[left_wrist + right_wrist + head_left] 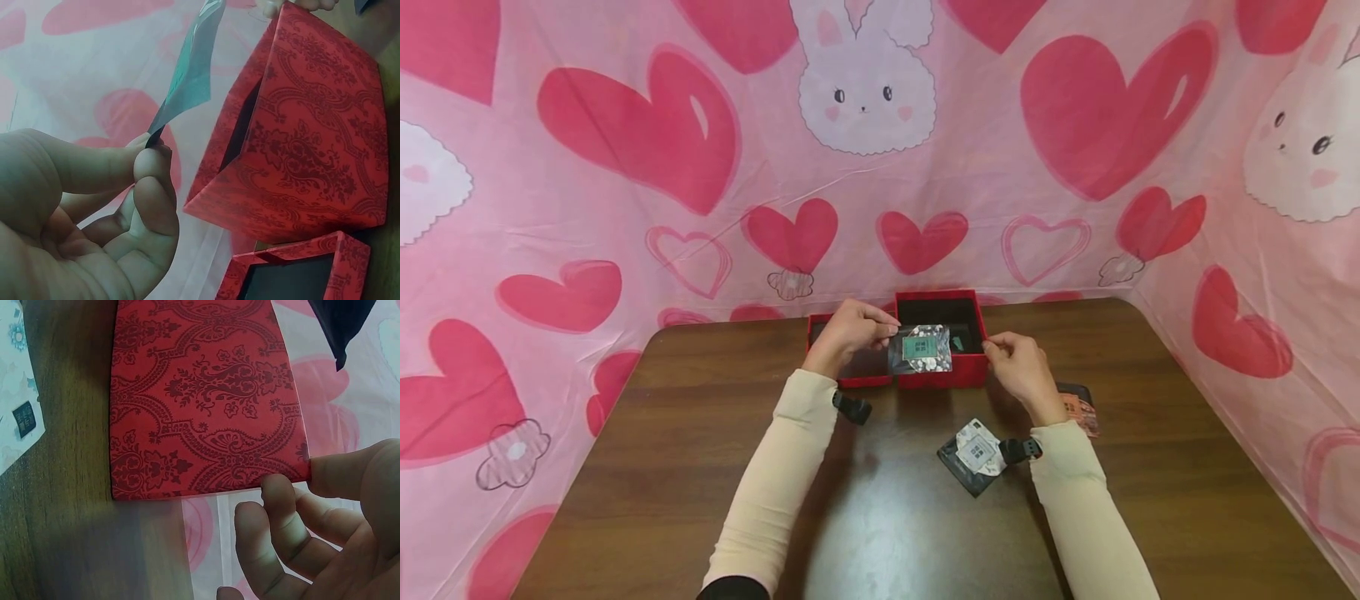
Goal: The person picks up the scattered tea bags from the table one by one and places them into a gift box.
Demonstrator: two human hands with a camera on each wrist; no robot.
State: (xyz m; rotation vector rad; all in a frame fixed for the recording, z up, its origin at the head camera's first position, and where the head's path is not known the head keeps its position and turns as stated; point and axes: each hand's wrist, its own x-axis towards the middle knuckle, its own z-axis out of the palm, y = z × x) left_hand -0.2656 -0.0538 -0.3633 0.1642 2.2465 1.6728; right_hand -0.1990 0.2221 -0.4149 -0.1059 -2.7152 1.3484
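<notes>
My left hand (852, 333) pinches one edge of a flat sachet (922, 348) with a teal label and a silvery, patterned face. The sachet is held above the front of an open red box (942, 379) with a dark interior. In the left wrist view, thumb and forefinger grip the sachet (192, 78) at its lower end, apart from the box. My right hand (1021, 365) holds the box's front right corner; the right wrist view has thumb and forefinger pinching the damask-patterned wall (206, 400). Something small and teal (957, 342) shows inside the box.
Left of the box lies a shallow red tray-like part (867, 383), dark inside. A black sachet with a white label (977, 454) lies nearer on the wooden table (880, 533). Behind my right wrist an orange-labelled sachet (1081, 408) is partly hidden. A pink heart-print cloth (865, 183) hangs behind.
</notes>
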